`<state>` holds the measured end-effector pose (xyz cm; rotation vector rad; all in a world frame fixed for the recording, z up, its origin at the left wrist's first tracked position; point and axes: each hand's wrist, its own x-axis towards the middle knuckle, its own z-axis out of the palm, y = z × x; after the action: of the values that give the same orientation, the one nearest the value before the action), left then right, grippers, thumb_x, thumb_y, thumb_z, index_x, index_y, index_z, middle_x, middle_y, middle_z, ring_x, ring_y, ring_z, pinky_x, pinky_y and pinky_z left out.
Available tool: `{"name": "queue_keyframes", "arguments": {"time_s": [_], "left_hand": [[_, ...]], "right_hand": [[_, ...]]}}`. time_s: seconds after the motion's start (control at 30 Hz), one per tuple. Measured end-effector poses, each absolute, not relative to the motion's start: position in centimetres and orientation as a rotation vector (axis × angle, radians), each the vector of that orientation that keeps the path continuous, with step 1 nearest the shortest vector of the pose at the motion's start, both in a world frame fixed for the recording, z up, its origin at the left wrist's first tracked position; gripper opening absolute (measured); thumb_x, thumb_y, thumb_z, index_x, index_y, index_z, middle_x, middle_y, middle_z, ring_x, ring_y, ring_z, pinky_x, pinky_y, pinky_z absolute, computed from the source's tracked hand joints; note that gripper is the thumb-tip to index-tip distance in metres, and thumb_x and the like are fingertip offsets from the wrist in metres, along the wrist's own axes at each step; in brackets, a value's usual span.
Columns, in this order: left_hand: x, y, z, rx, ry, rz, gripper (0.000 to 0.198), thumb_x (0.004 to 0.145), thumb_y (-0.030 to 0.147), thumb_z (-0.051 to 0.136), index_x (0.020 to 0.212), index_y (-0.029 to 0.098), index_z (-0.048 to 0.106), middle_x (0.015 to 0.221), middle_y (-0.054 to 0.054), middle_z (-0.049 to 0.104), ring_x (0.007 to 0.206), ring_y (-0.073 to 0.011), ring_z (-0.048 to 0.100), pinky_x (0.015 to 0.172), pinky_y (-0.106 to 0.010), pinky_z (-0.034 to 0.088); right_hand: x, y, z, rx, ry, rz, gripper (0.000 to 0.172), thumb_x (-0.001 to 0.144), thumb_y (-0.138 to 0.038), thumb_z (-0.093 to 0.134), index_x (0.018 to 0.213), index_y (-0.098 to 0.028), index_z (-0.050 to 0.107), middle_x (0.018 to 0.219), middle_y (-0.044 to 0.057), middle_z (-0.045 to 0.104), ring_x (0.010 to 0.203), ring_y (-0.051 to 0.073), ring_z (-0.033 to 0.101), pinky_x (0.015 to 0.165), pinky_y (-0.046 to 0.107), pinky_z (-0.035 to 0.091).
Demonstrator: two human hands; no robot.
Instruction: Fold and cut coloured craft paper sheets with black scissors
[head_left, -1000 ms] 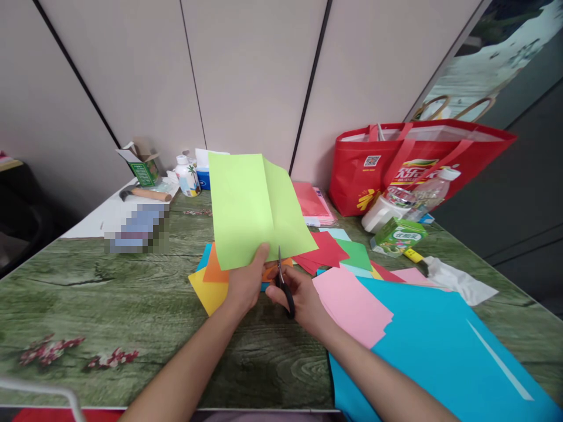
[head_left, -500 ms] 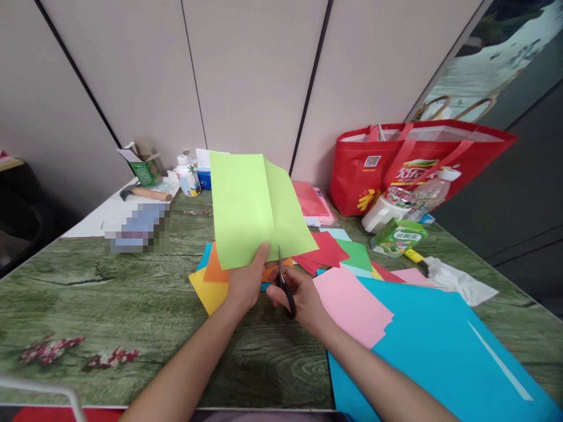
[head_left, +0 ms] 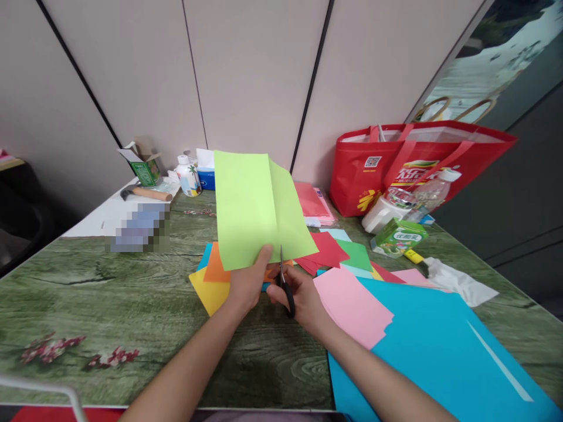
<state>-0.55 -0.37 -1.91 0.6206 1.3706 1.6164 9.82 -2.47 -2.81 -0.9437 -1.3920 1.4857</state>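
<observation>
A light green sheet of paper [head_left: 246, 205], creased lengthwise, is raised above the table. My left hand [head_left: 250, 281] pinches its lower edge, thumb on the near face. Black-handled scissors [head_left: 287, 293] are in my right hand [head_left: 303, 299], their blades pointing up at the sheet's lower edge, close beside my left thumb. Beneath the hands and the sheet lie orange paper [head_left: 216, 266] and yellow paper [head_left: 211, 293]. Pink sheets [head_left: 354, 305] rest on a large blue sheet [head_left: 422, 340] to the right of my right hand.
Red sheets [head_left: 328, 251] and a green sheet [head_left: 358, 255] lie behind the pink ones. A red bag [head_left: 356, 176], a white mug [head_left: 380, 215], a bottle [head_left: 433, 190] and a green carton [head_left: 398, 237] stand back right. Back left are a hammer [head_left: 147, 192] and a white bottle [head_left: 188, 179].
The light green sheet has shifted slightly to the right and turned a little, along with my left thumb. My right hand and the scissors have barely moved.
</observation>
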Motion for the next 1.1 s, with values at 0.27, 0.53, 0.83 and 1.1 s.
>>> {"name": "queue_keyframes", "arguments": {"time_s": [0.27,0.53,0.83,1.1], "left_hand": [[-0.51,-0.64,-1.26,0.703,1.365,1.628,0.028,0.064,0.027,0.068,0.09,0.017,0.065,0.103,-0.009,0.068,0.095,-0.022,0.063,0.091,-0.035,0.044],[-0.55,-0.61,-1.56,0.729,1.357,1.63,0.025,0.065,0.028,0.068,0.087,0.017,0.065,0.101,-0.009,0.069,0.094,-0.0219,0.063,0.09,-0.035,0.044],[-0.52,-0.72,-1.3,0.714,1.36,1.641,0.023,0.065,0.028,0.069,0.086,0.018,0.065,0.1,-0.008,0.069,0.093,-0.0215,0.063,0.089,-0.033,0.045],[-0.51,-0.71,-1.1,0.713,1.378,1.629,0.022,0.064,0.026,0.069,0.084,0.018,0.064,0.102,-0.008,0.069,0.096,-0.0214,0.063,0.092,-0.033,0.044]], "right_hand": [[9.77,-2.35,-3.16,-0.884,-1.387,1.445,0.041,0.06,-0.049,0.074,0.079,-0.02,0.052,0.076,0.002,0.058,0.063,0.015,0.047,0.058,0.026,0.036],[9.73,-2.38,-3.18,-0.898,-1.383,1.454,0.041,0.059,-0.05,0.073,0.078,-0.021,0.051,0.074,0.001,0.059,0.057,0.013,0.045,0.054,0.026,0.036],[9.74,-2.52,-2.85,-0.918,-1.402,1.456,0.039,0.062,-0.052,0.07,0.079,-0.021,0.053,0.066,-0.001,0.055,0.053,0.012,0.044,0.051,0.025,0.032],[9.77,-2.47,-3.05,-0.959,-1.415,1.446,0.037,0.064,-0.053,0.068,0.078,-0.022,0.054,0.06,-0.003,0.051,0.05,0.012,0.042,0.049,0.026,0.031]]}}
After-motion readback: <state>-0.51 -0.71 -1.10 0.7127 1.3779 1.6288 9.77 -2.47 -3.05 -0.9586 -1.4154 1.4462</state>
